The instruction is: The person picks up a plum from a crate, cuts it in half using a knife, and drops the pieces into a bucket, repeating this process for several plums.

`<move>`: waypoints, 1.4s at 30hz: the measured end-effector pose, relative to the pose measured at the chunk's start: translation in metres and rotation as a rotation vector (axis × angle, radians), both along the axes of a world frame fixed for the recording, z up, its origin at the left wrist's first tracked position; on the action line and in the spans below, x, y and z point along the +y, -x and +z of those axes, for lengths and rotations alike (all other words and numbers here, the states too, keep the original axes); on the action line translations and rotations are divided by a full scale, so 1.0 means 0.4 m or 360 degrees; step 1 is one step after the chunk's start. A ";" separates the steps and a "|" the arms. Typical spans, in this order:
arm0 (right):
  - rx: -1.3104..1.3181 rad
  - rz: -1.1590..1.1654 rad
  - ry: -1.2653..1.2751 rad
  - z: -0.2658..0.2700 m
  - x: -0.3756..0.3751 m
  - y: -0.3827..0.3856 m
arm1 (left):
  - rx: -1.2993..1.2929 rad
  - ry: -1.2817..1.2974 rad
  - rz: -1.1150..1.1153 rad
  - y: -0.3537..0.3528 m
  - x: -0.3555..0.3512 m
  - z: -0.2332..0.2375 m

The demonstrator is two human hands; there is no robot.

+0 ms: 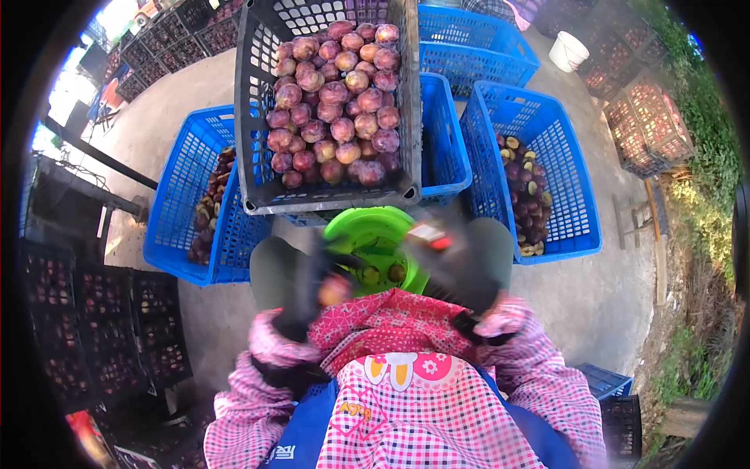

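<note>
My left hand (306,291), in a black glove, is closed around a reddish plum (334,290) left of the green basin (419,277). My right hand (461,270), also black-gloved and smeared by motion, is right of the basin's rim. It grips a small red-and-white tool (431,234), too blurred to name exactly. A few plums (396,273) lie at the bottom of the basin, between my knees. Just beyond it, a black crate (328,205) is tilted towards me, filled with whole plums (333,94).
Cut plums (527,187) lie in the blue crate (574,187) at right, and dark pieces (209,205) in the blue crate (168,211) at left. More blue crates (476,39) stand behind. Stacked black crates (101,320) line the left side; a white bucket (568,52) is far right.
</note>
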State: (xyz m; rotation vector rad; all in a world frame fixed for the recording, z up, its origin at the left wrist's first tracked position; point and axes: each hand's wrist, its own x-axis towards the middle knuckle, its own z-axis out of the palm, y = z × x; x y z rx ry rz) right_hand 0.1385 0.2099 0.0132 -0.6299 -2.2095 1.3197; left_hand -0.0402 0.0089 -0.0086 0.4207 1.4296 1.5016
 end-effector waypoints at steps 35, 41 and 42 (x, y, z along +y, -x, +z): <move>-0.0030 0.0152 -0.0261 0.014 -0.133 0.034 | -0.0430 -0.0495 0.0022 -0.081 0.054 0.001; -0.0116 0.0135 -0.0390 0.023 -0.155 0.025 | -0.0056 -0.0416 -0.0115 -0.086 0.040 0.024; -0.0112 0.0124 -0.0374 0.014 -0.160 0.022 | 0.0130 -0.0362 -0.0087 -0.091 0.042 0.032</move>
